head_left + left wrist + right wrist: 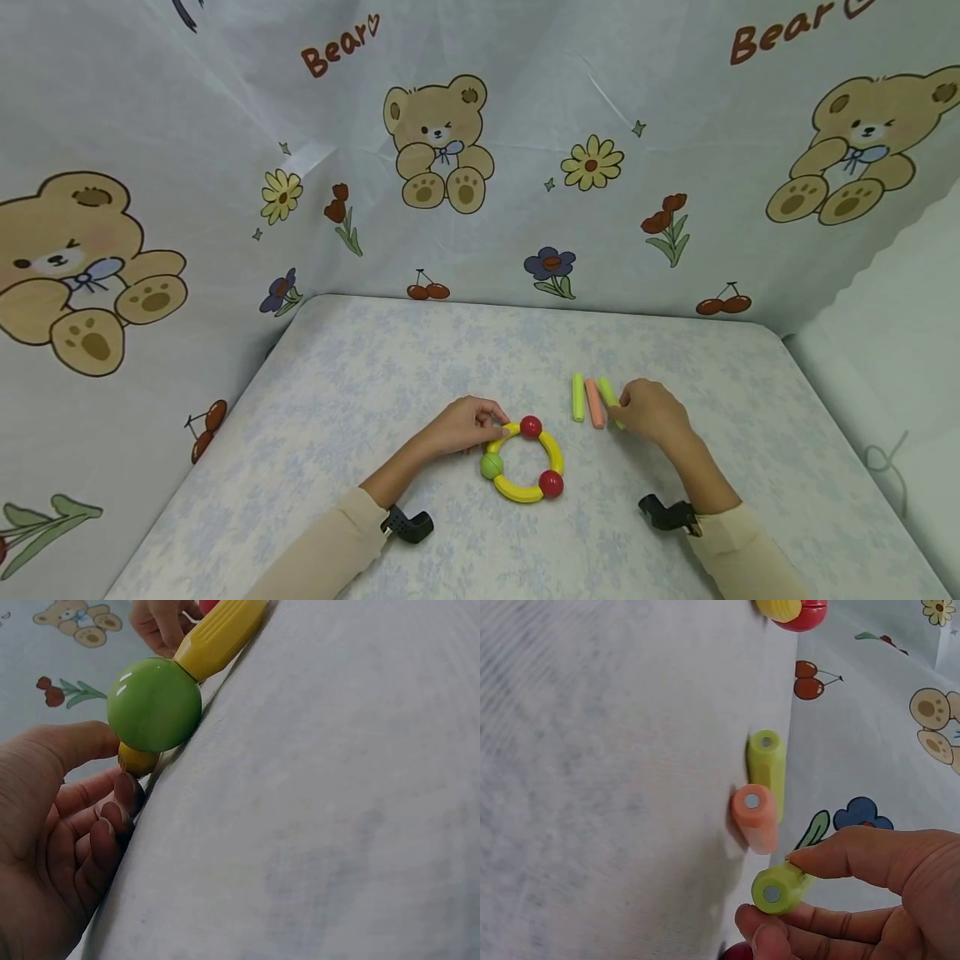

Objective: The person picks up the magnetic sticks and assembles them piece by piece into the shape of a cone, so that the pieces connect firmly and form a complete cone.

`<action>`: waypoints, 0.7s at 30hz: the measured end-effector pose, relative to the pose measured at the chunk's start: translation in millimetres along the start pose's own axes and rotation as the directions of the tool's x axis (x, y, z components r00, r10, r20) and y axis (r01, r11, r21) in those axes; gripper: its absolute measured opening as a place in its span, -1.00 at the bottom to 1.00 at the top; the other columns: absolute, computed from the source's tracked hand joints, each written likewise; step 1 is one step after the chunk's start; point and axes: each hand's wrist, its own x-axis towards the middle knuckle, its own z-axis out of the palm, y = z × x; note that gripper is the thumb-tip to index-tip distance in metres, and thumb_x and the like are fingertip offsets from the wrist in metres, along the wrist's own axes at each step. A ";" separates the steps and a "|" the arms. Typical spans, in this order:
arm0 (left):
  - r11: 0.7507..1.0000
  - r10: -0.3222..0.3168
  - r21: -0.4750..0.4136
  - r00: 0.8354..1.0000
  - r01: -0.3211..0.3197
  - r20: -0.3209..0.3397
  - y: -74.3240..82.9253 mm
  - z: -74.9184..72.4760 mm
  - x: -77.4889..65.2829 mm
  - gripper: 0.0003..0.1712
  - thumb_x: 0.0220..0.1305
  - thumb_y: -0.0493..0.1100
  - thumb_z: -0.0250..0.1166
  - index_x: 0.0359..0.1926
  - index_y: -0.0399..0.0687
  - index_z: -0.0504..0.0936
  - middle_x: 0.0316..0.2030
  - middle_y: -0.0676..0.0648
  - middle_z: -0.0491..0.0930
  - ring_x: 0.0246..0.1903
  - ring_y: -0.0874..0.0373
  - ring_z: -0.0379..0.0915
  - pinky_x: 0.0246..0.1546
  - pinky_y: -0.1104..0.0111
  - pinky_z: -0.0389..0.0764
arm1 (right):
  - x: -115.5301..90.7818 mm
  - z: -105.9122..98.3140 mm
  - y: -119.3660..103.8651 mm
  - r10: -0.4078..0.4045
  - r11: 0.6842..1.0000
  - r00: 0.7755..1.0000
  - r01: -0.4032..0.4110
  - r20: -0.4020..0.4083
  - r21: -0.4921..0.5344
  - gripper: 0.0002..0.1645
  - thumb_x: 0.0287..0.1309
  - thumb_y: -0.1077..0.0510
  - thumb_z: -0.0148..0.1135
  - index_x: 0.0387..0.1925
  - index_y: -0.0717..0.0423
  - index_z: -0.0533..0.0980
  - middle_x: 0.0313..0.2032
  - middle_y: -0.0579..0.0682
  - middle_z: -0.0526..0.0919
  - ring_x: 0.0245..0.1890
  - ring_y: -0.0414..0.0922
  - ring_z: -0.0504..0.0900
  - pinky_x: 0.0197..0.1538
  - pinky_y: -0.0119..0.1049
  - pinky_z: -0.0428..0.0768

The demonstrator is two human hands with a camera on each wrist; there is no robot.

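Note:
A ring of curved yellow rods with red and green balls (pixel 540 493) lies on the table. My left hand (pixel 467 425) pinches its upper-left rod between thumb and fingers; in the left wrist view that rod (pixel 137 760) shows just below the green ball (pixel 154 705). Right of the ring, my right hand (pixel 654 410) pinches a yellow-green stick (pixel 777 889) with a grey disc on its end. Beside it lie an orange stick (pixel 594 403) and another yellow-green stick (pixel 577 397), side by side. The right fingers cover part of the held stick in the head view.
The table (pixel 420 350) has a pale, blue-mottled cover. Behind it and to the left hangs a cloth (pixel 525 225) printed with bears and flowers. A dark red rounded thing (pixel 737 951) peeks out at the bottom of the right wrist view. Each wrist wears a black camera (pixel 408 526).

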 end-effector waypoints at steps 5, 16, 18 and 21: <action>1.000 -0.002 0.001 1.000 0.002 -0.004 -0.3 0.3 0.0 -0.88 0.34 -0.02 0.39 -0.14 0.17 0.74 -0.63 0.04 0.58 -0.79 0.22 0.30 -0.74 0.38 0.40 | -4.7 -6.6 -5.4 -0.070 0.995 0.997 0.072 -0.022 0.063 -0.73 0.25 0.09 0.37 -0.29 0.27 0.58 -0.47 0.01 0.58 -0.52 -0.10 0.50 -0.51 -0.26 0.46; 1.000 -0.010 -0.010 1.000 0.010 -0.009 0.7 -0.1 -0.5 -0.87 0.33 0.00 0.40 -0.14 0.17 0.74 -0.66 0.05 0.54 -0.79 0.22 0.28 -0.74 0.39 0.39 | -0.6 0.9 -15.2 -0.236 0.952 0.969 0.245 -0.072 0.184 -0.83 0.17 0.19 0.43 -0.29 0.21 0.62 -0.44 -0.02 0.56 -0.41 -0.09 0.46 -0.44 -0.28 0.49; 1.000 -0.005 -0.009 1.000 0.005 -0.008 1.0 -0.2 -0.4 -0.87 0.34 0.00 0.40 -0.14 0.17 0.74 -0.66 0.05 0.54 -0.79 0.23 0.28 -0.74 0.39 0.39 | -0.5 3.1 -16.5 -0.237 0.946 0.969 0.247 -0.070 0.211 -0.81 0.17 0.20 0.42 -0.25 0.24 0.61 -0.44 -0.02 0.57 -0.42 -0.10 0.49 -0.44 -0.30 0.51; 1.000 -0.002 -0.007 1.000 0.002 -0.007 0.9 -0.2 0.1 -0.87 0.34 -0.01 0.40 -0.13 0.16 0.74 -0.66 0.06 0.53 -0.79 0.23 0.28 -0.74 0.39 0.39 | -0.7 6.2 -19.3 -0.248 0.930 0.966 0.257 -0.068 0.264 -0.78 0.19 0.22 0.42 -0.19 0.29 0.62 -0.41 -0.02 0.62 -0.43 -0.11 0.59 -0.41 -0.33 0.57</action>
